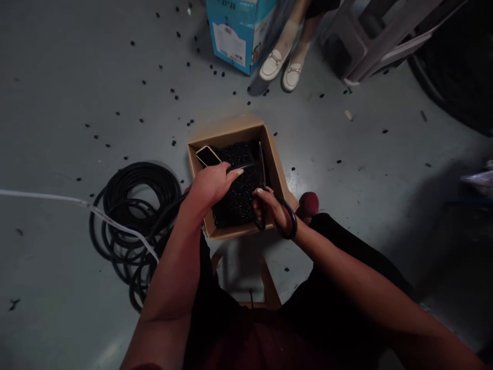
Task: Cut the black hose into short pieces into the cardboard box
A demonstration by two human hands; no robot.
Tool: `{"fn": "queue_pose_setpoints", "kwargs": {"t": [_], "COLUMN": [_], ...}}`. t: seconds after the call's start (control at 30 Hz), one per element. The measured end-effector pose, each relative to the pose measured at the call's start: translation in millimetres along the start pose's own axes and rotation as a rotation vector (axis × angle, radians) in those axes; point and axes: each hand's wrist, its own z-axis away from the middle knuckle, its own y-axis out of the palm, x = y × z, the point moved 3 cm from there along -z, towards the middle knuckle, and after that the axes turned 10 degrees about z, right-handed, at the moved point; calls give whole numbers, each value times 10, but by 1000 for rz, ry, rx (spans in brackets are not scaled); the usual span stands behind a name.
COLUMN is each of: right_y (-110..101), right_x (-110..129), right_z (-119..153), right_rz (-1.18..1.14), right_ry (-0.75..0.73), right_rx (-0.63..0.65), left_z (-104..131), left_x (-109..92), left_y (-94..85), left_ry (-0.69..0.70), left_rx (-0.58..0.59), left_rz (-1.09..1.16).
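Note:
My left hand (215, 181) is closed over the box, thumb stretched along a black hose (250, 165) whose end points right. My right hand (267, 203) grips a pair of scissors (262, 162) with black handles; the blade points away from me, beside the hose end. One handle loop shows by my right wrist. Under both hands, an open cardboard box (275, 159) holds a heap of small black pieces (234, 205). A phone or similar flat dark thing with a light rim (208, 155) leans in its far left corner.
Coiled black hose (140, 177) lies on the floor at left, with a white cable (115, 226) across it. Small black pieces dot the floor. Beyond stand a blue carton (231, 38), another person's white shoes (271, 66) and a grey plastic stool (356, 51).

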Motion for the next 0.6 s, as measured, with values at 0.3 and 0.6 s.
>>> {"fn": "queue_pose_setpoints", "kwargs": {"t": [0.3, 0.6], "right_y": [63, 131], "right_x": [-234, -319], "right_z": [-65, -63], "right_rz": [-259, -275], "right_ry": [247, 309], "right_rx": [65, 62], "left_z": [-22, 5], "left_x": [45, 8], "left_y": [29, 67], "left_ry": [-66, -101], "left_rx": [77, 128], "left_rz": [-186, -275]}}
